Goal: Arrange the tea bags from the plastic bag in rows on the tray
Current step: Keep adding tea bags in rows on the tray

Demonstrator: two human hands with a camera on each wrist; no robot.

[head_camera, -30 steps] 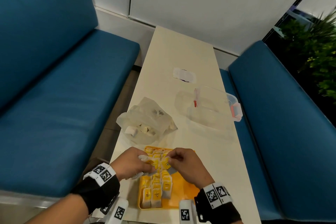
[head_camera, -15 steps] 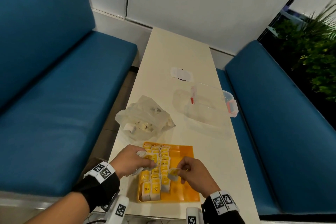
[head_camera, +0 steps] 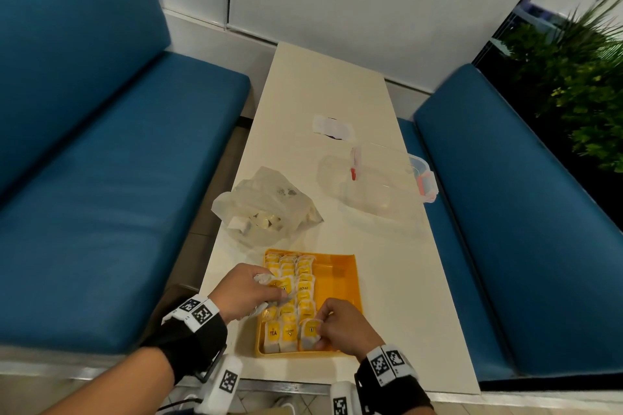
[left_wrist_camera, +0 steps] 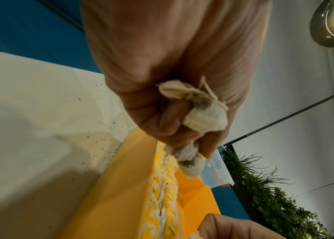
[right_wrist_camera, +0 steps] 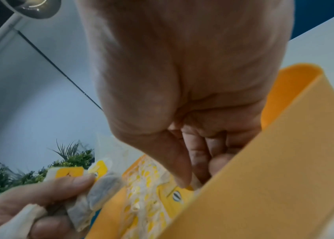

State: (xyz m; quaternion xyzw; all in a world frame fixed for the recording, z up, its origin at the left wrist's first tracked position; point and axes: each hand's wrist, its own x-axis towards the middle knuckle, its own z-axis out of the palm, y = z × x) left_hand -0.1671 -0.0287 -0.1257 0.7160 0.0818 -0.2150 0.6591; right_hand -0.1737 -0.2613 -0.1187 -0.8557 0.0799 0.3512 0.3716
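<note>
I see my left grip (head_camera: 251, 291) curled tight around a crumpled bunch of tea bags (left_wrist_camera: 200, 111), white pouches and strings poking out between its fingers (left_wrist_camera: 168, 122); it hangs over the left edge of the orange tray (head_camera: 340, 280), which sits on the pale bench (head_camera: 330, 94) right under both grips. My right grip (head_camera: 340, 327) is low at the near end of the tray, thumb and forefinger pinching a single tea bag (head_camera: 309, 333) with a yellow tag, which lies at the near end of the third row, just right of the two front bags already lying there. From the right wrist view the thumb tip (right_wrist_camera: 182, 179) presses on that yellow tag, while the other fingers curl inside the tray wall. Between the two grips run three rows of laid tea bags (head_camera: 290, 280), tags up, filling the left part of the tray; the right part, ahead of my right grip, shows bare orange floor. Beyond my left grip, just past the far edge of the tray, the clear plastic bag (head_camera: 266, 204) slumps on the bench with a few more tea bags inside. Farther out, beyond my right grip, stands a clear box (head_camera: 381, 185) with red clips, and past that a small white wrapper (head_camera: 332, 126). Blue seats (head_camera: 101, 162) flank the bench on both sides
</note>
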